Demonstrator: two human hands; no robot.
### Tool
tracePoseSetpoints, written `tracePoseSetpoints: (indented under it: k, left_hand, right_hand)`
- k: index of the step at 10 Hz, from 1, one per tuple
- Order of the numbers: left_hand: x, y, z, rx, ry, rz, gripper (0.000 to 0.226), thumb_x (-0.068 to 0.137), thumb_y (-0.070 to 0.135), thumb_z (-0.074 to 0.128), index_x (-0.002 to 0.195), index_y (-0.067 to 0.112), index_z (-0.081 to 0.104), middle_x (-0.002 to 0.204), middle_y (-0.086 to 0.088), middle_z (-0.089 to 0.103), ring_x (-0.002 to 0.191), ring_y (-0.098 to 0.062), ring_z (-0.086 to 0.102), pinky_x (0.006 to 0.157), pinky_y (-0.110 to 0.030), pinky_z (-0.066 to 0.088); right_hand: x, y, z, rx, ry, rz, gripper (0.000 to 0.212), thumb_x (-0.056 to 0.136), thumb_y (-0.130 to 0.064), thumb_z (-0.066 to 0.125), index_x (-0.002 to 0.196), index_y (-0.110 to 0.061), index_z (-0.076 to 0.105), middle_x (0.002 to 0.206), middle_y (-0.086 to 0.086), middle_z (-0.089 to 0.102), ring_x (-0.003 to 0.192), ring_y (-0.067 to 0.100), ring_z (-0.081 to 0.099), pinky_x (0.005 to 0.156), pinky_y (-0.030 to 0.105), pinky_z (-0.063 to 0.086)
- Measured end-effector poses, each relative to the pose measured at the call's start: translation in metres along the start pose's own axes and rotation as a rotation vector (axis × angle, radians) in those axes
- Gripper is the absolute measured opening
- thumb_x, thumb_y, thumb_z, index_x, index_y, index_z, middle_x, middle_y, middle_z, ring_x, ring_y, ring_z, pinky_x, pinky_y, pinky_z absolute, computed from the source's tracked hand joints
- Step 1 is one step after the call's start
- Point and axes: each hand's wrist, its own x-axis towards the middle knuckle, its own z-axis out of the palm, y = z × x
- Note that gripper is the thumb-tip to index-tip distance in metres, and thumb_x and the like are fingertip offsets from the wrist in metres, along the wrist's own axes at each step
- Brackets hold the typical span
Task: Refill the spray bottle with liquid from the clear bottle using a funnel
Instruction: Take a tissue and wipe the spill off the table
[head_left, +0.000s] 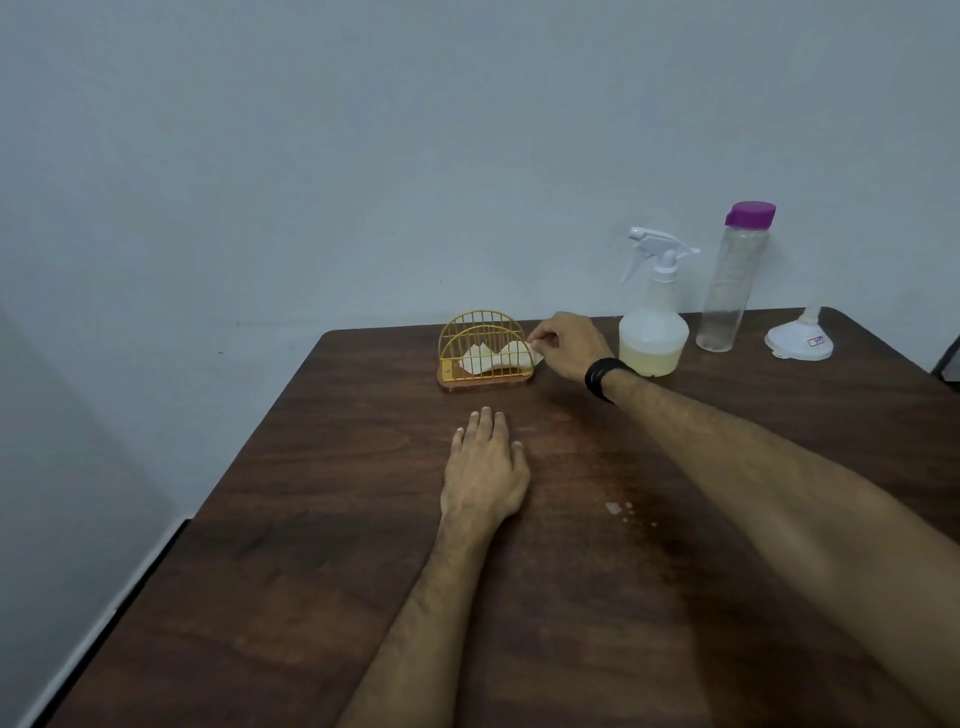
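Note:
A white spray bottle (653, 332) with its trigger head on stands at the back of the table, pale yellowish liquid low inside. Right of it is a tall clear bottle (730, 291) with a purple cap, looking nearly empty. A white funnel (799, 336) rests upside down at the far right. My right hand (569, 345) pinches the corner of a white napkin (493, 357) in a yellow wire holder (485, 347). My left hand (485, 467) lies flat and open on the table, palm down.
The dark wooden table (363, 571) meets a pale wall behind. A few small drops of liquid (615, 508) lie on the table right of my left hand. A black band sits on my right wrist. The table's left edge runs diagonally.

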Motion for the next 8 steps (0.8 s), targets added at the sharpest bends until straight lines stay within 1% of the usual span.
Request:
tracePoseSetpoints:
  k: [1, 2, 3, 4, 5, 6, 7, 8]
  left_hand:
    - [0.000, 0.000, 0.000, -0.001, 0.002, -0.001, 0.059, 0.108, 0.034, 0.028, 0.161, 0.008, 0.021, 0.169, -0.010, 0.014, 0.157, -0.021, 0.007, 0.127, -0.038, 0.005]
    - [0.000, 0.000, 0.000, -0.001, 0.000, 0.002, 0.059, 0.108, 0.035, 0.028, 0.161, 0.008, 0.020, 0.169, -0.010, 0.013, 0.157, -0.021, 0.007, 0.128, -0.039, 0.006]
    - [0.000, -0.001, 0.001, -0.007, 0.012, 0.003, 0.059, 0.108, 0.035, 0.029, 0.160, 0.008, 0.021, 0.169, -0.010, 0.014, 0.157, -0.021, 0.008, 0.128, -0.039, 0.006]
    - [0.000, -0.001, 0.001, -0.015, 0.016, 0.002, 0.059, 0.108, 0.034, 0.029, 0.160, 0.008, 0.021, 0.169, -0.010, 0.014, 0.157, -0.021, 0.008, 0.127, -0.038, 0.006]
    - [0.000, -0.001, 0.001, -0.016, 0.029, 0.007, 0.059, 0.108, 0.034, 0.030, 0.160, 0.008, 0.022, 0.169, -0.009, 0.015, 0.157, -0.021, 0.008, 0.127, -0.038, 0.006]
    - [0.001, -0.001, 0.001, -0.038, 0.038, 0.008, 0.058, 0.108, 0.034, 0.033, 0.160, 0.009, 0.024, 0.169, -0.009, 0.017, 0.157, -0.021, 0.010, 0.127, -0.038, 0.007]
    - [0.000, -0.001, -0.002, -0.162, 0.103, -0.004, 0.057, 0.106, 0.037, 0.043, 0.157, 0.012, 0.034, 0.166, -0.007, 0.027, 0.155, -0.020, 0.019, 0.126, -0.038, 0.015]
    - [-0.005, 0.001, -0.008, -0.408, 0.367, 0.022, 0.051, 0.101, 0.043, 0.055, 0.144, 0.015, 0.055, 0.145, -0.001, 0.056, 0.136, -0.017, 0.048, 0.113, -0.037, 0.042]
  right_hand:
    - [0.002, -0.004, 0.001, 0.107, 0.018, 0.038, 0.010, 0.094, -0.022, 0.063, 0.094, -0.022, 0.074, 0.102, -0.006, 0.067, 0.093, 0.009, 0.058, 0.083, 0.026, 0.049]
    - [0.005, -0.010, 0.000, 0.275, 0.021, 0.124, 0.012, 0.095, -0.017, 0.061, 0.095, -0.017, 0.073, 0.100, -0.005, 0.067, 0.094, 0.009, 0.059, 0.081, 0.021, 0.045]
    - [0.013, -0.012, -0.003, 0.508, 0.055, 0.244, 0.011, 0.095, -0.014, 0.060, 0.095, -0.016, 0.071, 0.096, -0.003, 0.069, 0.092, 0.012, 0.063, 0.081, 0.026, 0.053]
    - [0.016, -0.017, -0.012, 0.769, 0.094, 0.310, 0.011, 0.095, -0.010, 0.060, 0.091, -0.017, 0.068, 0.092, -0.001, 0.071, 0.085, 0.014, 0.066, 0.069, 0.024, 0.054]
    - [0.018, -0.025, -0.030, 0.948, 0.135, 0.299, 0.012, 0.091, -0.006, 0.065, 0.092, -0.017, 0.069, 0.086, 0.001, 0.070, 0.075, 0.013, 0.065, 0.065, 0.022, 0.053]
    - [0.015, -0.035, -0.049, 1.010, 0.104, 0.285, 0.018, 0.086, -0.006, 0.072, 0.102, -0.013, 0.069, 0.082, 0.006, 0.068, 0.066, 0.012, 0.063, 0.066, 0.024, 0.054]
    - [0.008, -0.048, -0.068, 1.038, 0.081, 0.257, 0.025, 0.084, -0.008, 0.077, 0.106, -0.010, 0.068, 0.080, 0.006, 0.068, 0.062, 0.012, 0.063, 0.067, 0.024, 0.055]
    - [-0.003, -0.064, -0.083, 1.001, 0.047, 0.212, 0.021, 0.081, -0.010, 0.079, 0.100, -0.010, 0.069, 0.076, 0.006, 0.069, 0.057, 0.013, 0.062, 0.061, 0.024, 0.054]
